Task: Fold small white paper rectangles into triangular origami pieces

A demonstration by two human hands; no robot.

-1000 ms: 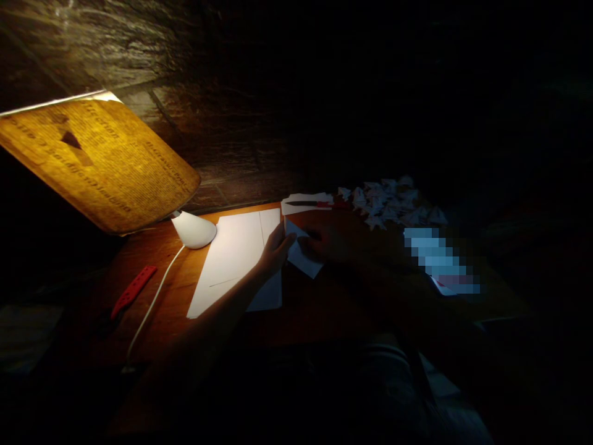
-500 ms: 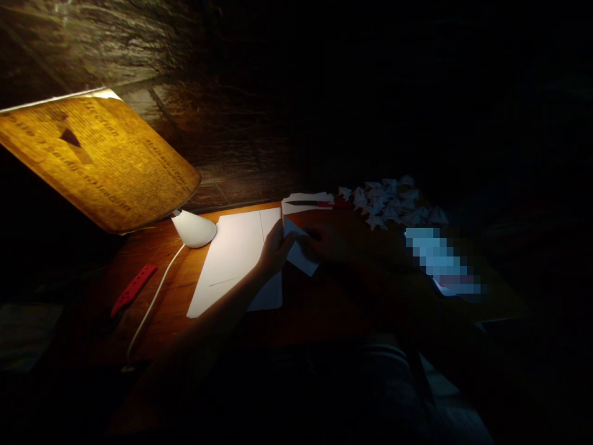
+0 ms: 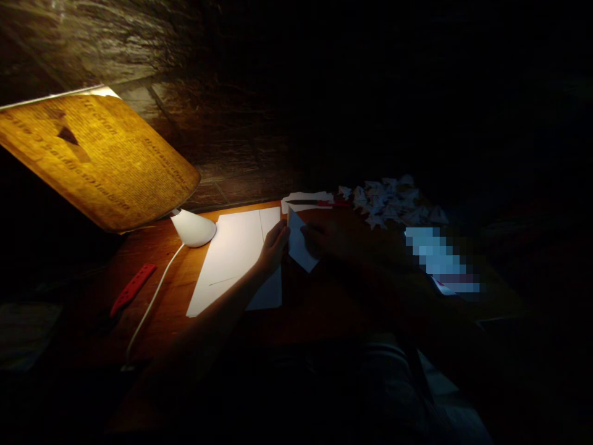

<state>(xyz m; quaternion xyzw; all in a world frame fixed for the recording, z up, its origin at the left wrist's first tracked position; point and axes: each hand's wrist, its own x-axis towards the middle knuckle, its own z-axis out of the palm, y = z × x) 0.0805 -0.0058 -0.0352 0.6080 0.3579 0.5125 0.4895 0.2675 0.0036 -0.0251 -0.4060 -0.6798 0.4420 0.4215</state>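
Stonework [image 3: 208,123] rises behind everything, lit gold at upper left and sinking into darkness on the right. Against it stands a wooden table [image 3: 171,321], which carries nearly all the rest. A lampshade [image 3: 106,176], printed like old newspaper, leans over the table's left end; light held within it glows through the sides and whitens its upper rim. Under the shade's lower right edge lies a stack of white paper [image 3: 231,259], with two thin dark lines on its top sheet. At the far right of the tabletop sits a heap of small folded paper pieces [image 3: 391,201], piled loosely on one another, and nearer the person a glowing bluish object [image 3: 440,256], blurred into blocks.

The left hand [image 3: 273,247], above the stack's right edge, grips the left side of a folded white paper [image 3: 300,241] between thumb and fingers. The right hand [image 3: 327,238], much dimmer, pinches its right side. That paper is held up between the two hands, just right of the stack.

The lamp's white foot [image 3: 193,230] touches the stack's left edge. Beyond the hands, smaller white sheets [image 3: 296,208] bear a red-handled knife [image 3: 306,202]. At left lie a red strip with dark holes [image 3: 133,288] and, beside it, a white cord [image 3: 155,301].
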